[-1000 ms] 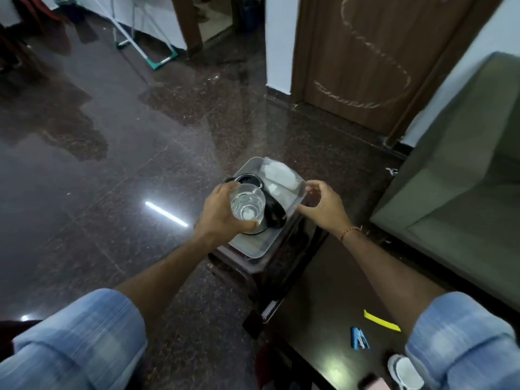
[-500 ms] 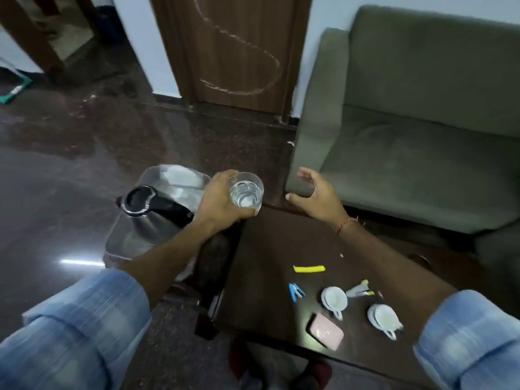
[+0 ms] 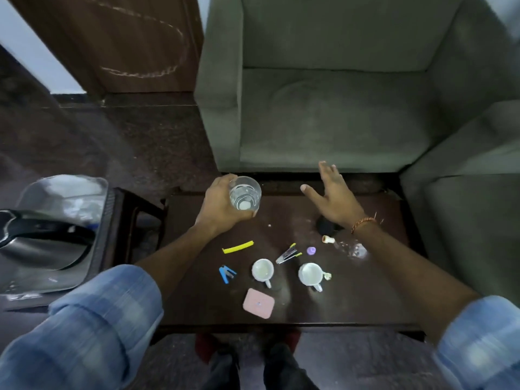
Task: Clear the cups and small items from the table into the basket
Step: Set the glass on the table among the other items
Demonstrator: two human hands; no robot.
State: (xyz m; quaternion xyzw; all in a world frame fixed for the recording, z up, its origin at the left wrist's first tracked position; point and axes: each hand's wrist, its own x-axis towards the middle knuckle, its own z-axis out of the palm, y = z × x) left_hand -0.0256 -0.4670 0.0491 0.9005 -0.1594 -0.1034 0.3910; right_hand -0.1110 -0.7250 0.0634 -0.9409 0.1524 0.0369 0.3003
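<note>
The left hand (image 3: 222,205) has its grip wrapped round a clear glass (image 3: 244,193), fingers curled about its side, holding it over the far left corner of the dark glossy desk (image 3: 365,299). The right hand (image 3: 333,197) hovers with its grip wide, fingers straight and spread, holding nothing, above a black round object (image 3: 325,225). On the desk lie two white cups (image 3: 262,270) (image 3: 310,274) with handles, a pink rounded square case (image 3: 259,303), a blue stapler (image 3: 226,273), a yellow strip (image 3: 237,247), a small purple cap (image 3: 311,250) and a metal clipper (image 3: 287,253). To the left, on a dark stool, sits the translucent plastic basket (image 3: 70,190) holding a steel kettle (image 3: 42,249). A green fabric sofa (image 3: 337,108) stands beyond the desk.
</note>
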